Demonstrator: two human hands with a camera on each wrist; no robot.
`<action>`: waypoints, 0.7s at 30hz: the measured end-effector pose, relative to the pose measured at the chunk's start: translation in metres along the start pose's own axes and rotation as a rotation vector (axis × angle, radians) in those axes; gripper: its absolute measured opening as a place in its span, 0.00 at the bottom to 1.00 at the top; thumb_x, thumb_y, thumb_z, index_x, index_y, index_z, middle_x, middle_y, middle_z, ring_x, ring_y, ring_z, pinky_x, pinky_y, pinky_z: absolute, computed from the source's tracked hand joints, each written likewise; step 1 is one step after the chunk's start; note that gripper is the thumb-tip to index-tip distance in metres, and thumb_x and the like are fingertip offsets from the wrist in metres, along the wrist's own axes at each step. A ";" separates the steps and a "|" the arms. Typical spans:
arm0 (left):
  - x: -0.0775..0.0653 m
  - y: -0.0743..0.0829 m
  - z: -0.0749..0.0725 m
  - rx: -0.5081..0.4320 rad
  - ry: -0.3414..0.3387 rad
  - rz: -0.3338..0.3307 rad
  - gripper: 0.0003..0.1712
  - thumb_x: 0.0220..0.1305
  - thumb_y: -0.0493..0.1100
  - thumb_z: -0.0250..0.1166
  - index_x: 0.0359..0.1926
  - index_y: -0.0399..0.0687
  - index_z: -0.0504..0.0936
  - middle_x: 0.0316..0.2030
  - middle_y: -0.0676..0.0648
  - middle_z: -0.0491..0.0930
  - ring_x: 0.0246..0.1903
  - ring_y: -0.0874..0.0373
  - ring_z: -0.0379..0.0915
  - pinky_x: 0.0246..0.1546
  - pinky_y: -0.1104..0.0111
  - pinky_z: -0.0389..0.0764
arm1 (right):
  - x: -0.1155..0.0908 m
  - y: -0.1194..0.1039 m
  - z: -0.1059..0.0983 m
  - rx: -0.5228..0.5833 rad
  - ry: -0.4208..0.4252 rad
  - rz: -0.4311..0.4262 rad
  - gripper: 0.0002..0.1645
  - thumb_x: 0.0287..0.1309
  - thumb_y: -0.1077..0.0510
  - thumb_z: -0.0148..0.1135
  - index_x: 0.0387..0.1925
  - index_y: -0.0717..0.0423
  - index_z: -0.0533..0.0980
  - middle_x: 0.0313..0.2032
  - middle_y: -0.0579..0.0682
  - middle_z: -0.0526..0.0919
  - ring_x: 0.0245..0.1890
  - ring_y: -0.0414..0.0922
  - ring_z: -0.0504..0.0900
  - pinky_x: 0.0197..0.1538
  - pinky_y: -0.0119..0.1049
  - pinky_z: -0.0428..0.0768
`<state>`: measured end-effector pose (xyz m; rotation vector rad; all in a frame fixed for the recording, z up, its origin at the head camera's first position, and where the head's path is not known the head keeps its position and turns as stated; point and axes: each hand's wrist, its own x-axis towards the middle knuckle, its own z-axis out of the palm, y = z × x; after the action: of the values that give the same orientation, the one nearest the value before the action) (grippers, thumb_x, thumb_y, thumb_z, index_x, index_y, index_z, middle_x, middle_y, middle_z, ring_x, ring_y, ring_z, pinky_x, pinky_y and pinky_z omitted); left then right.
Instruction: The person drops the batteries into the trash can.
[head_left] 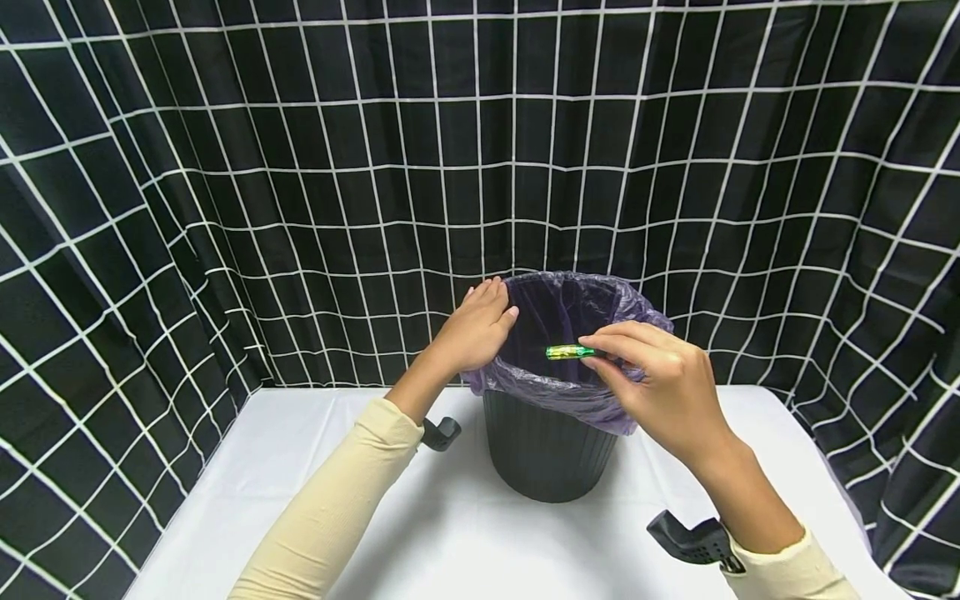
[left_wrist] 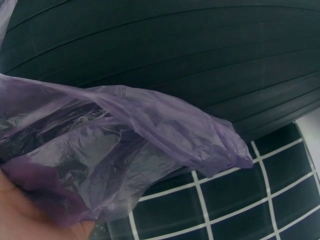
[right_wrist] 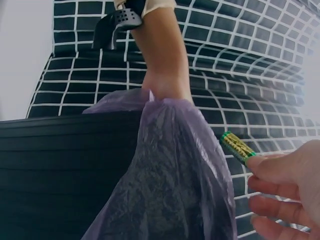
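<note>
A dark ribbed trash bin [head_left: 551, 454] stands on the table, lined with a translucent purple bag [head_left: 570, 396] folded over its rim. My right hand [head_left: 667, 383] pinches a small green and gold battery [head_left: 566, 352] by one end, thumb against fingertips, over the front right of the bin's mouth. In the right wrist view the battery [right_wrist: 238, 146] tilts out past the fingertips. My left hand [head_left: 476, 325] rests on the bin's left rim, fingers extended and thumb toward the opening. In the left wrist view the bag [left_wrist: 165, 125] partly hides that hand [left_wrist: 30, 215].
A white cloth covers the table [head_left: 300, 433] beneath the bin. Black curtains [head_left: 375, 167] with a white grid hang behind and at both sides. Dark wrist mounts [head_left: 690, 537] stick out from both forearms.
</note>
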<state>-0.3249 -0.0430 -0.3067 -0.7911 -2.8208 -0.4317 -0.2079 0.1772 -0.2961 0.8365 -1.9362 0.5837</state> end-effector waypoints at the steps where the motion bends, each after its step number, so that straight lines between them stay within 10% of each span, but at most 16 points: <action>1: 0.000 0.000 0.000 0.000 0.002 0.000 0.33 0.75 0.51 0.33 0.70 0.32 0.50 0.72 0.38 0.47 0.72 0.50 0.36 0.71 0.61 0.38 | 0.000 0.001 0.000 -0.005 -0.005 0.004 0.16 0.39 0.65 0.76 0.35 0.54 0.85 0.35 0.45 0.85 0.34 0.42 0.83 0.34 0.29 0.76; 21: 0.000 0.000 -0.001 -0.007 -0.005 -0.002 0.32 0.75 0.51 0.33 0.71 0.33 0.50 0.72 0.39 0.45 0.72 0.51 0.34 0.71 0.62 0.37 | 0.009 0.025 0.013 -0.068 -0.059 0.017 0.16 0.39 0.64 0.76 0.35 0.50 0.85 0.33 0.44 0.85 0.28 0.40 0.82 0.25 0.35 0.75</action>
<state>-0.3242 -0.0432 -0.3055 -0.7922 -2.8267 -0.4410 -0.2370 0.1821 -0.2954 0.8031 -2.0075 0.5056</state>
